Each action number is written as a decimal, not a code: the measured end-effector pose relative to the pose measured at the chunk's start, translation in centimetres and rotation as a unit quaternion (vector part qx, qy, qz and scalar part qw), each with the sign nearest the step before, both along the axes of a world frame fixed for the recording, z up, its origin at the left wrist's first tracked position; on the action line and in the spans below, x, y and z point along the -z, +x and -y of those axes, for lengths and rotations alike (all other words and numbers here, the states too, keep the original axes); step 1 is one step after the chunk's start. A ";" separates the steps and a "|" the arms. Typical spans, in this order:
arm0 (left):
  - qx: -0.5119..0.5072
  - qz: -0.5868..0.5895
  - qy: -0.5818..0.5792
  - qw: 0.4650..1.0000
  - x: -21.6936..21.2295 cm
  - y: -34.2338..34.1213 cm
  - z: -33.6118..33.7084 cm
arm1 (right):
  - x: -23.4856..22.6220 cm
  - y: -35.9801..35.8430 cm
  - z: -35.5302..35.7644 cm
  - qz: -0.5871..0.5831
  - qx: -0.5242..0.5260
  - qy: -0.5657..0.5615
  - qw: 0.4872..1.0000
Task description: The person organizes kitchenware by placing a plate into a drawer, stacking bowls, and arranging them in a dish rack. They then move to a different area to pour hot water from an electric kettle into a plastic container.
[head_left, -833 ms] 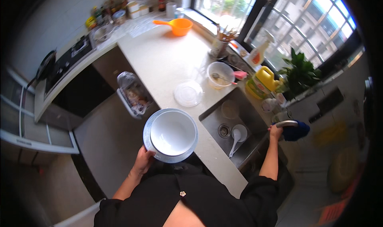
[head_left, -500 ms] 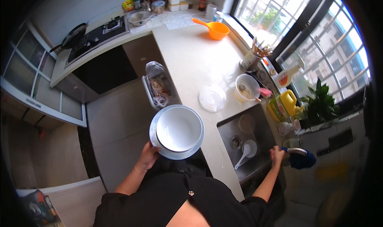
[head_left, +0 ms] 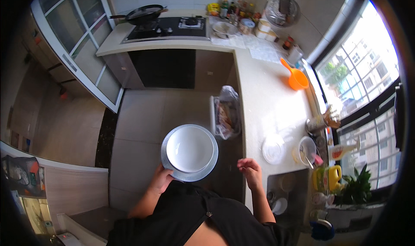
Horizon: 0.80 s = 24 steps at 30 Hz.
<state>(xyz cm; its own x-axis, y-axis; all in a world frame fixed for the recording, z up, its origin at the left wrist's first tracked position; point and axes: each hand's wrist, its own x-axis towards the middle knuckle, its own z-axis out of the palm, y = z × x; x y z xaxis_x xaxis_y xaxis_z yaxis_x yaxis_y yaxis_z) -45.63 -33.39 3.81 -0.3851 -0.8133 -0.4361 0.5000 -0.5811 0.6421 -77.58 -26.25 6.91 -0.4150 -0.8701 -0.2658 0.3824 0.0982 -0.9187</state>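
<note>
Daylight: window (head_left: 367,51), upper right of the white bowl (head_left: 190,149), panes partly blown out. Glare: counter (head_left: 288,110), right of the bowl and higher. Dimmer: floor (head_left: 136,120), left of the bowl. Distortion: straight edges bowed, rim blackened, margins soft.

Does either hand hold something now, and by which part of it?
The left hand holds the larger bluish dish by its rim, at the near-left side; the white bowl rests in it. The right hand holds nothing.
</note>
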 end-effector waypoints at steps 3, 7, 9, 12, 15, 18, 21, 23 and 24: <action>-0.024 0.020 -0.022 0.999 0.2 4.4 4.2 | 1.2 4.2 7.1 0.117 -0.066 -0.066 0.989; -0.090 0.025 -0.023 0.995 0.9 10.5 9.6 | 2.5 10.7 15.9 0.206 -0.126 0.008 0.970; -0.103 0.021 -0.025 0.994 0.4 13.1 12.9 | 4.1 13.3 20.3 0.189 -0.193 0.011 0.963; -0.129 0.033 -0.024 0.991 0.6 16.8 17.8 | 0.1 19.3 28.0 0.115 -0.173 0.166 0.964; -0.146 0.044 -0.010 0.988 0.8 19.3 22.6 | 2.9 19.7 34.3 0.038 -0.318 0.172 0.931; -0.157 0.056 -0.005 0.986 1.4 21.1 27.9 | 2.0 21.8 42.0 0.047 -0.297 0.178 0.937; -0.168 0.068 -0.027 0.983 2.2 21.9 33.3 | 6.4 21.1 51.4 0.087 -0.279 0.173 0.941; -0.179 0.071 -0.035 0.981 2.6 21.8 36.9 | 9.5 20.7 58.2 0.082 -0.288 0.154 0.942; -0.184 0.072 -0.032 0.980 2.5 21.4 38.6 | 11.2 20.7 61.5 0.078 -0.296 0.144 0.941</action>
